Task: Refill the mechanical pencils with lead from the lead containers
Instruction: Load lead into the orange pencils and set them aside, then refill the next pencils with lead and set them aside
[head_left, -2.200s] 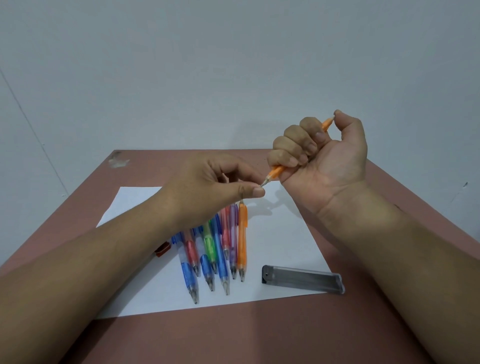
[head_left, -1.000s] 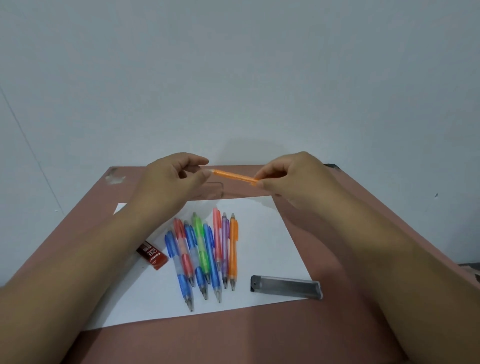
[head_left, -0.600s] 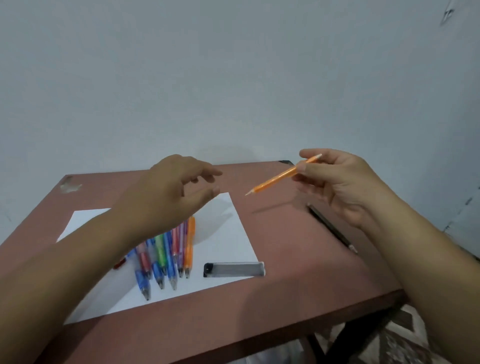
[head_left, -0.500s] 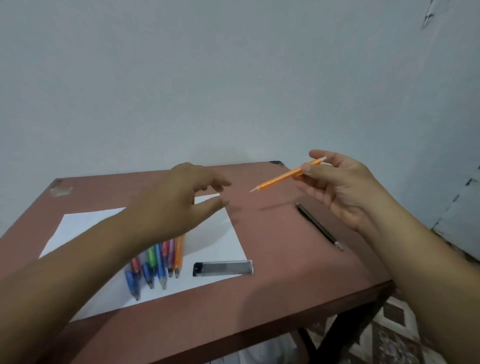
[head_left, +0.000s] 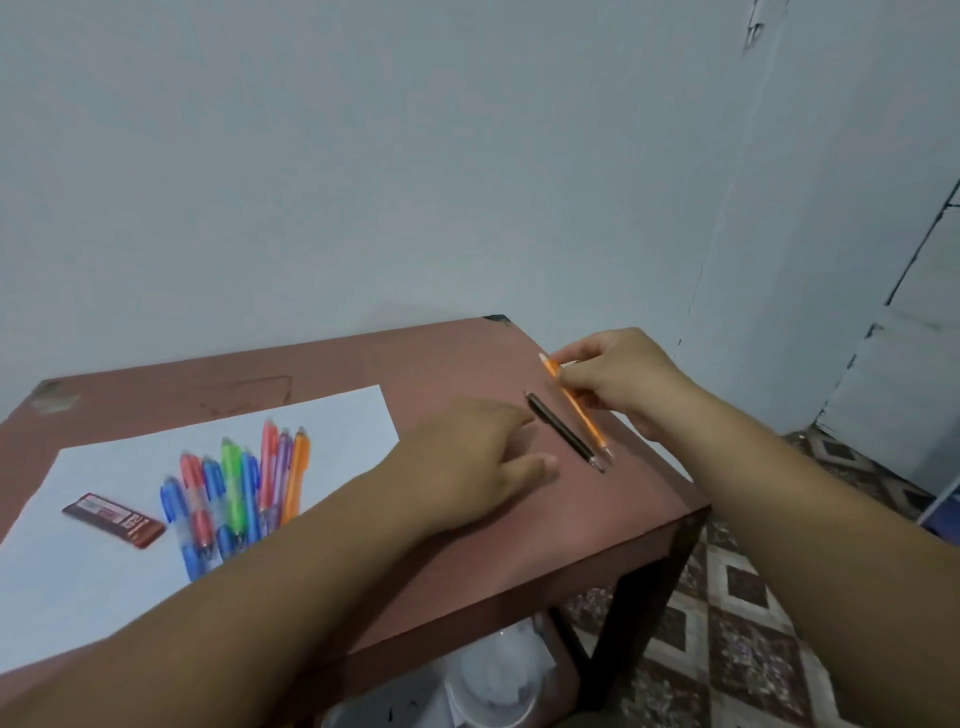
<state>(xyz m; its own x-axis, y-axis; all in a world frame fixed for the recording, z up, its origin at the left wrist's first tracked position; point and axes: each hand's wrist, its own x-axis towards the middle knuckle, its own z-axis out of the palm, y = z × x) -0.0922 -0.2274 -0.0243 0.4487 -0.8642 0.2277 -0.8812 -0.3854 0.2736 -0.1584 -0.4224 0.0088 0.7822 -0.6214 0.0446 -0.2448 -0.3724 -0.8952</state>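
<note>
My right hand pinches a slim orange mechanical pencil near its back end and holds it low over the table's right side, its tip toward me. Right beside it on the table lies a black mechanical pencil. My left hand hovers just left of the black pencil, fingers loosely spread, holding nothing. Several colourful mechanical pencils lie side by side on a white sheet of paper. A dark red lead container lies on the paper to their left. My left forearm hides the grey lead case.
The brown table ends close to the right of the two pencils, with its dark leg and a patterned tile floor below. A white bucket-like object sits under the table. A grey wall stands behind.
The view has swung right. My right hand has lowered the orange pencil beside the black one, its tip now toward me. My left hand has moved right toward the black pencil.
</note>
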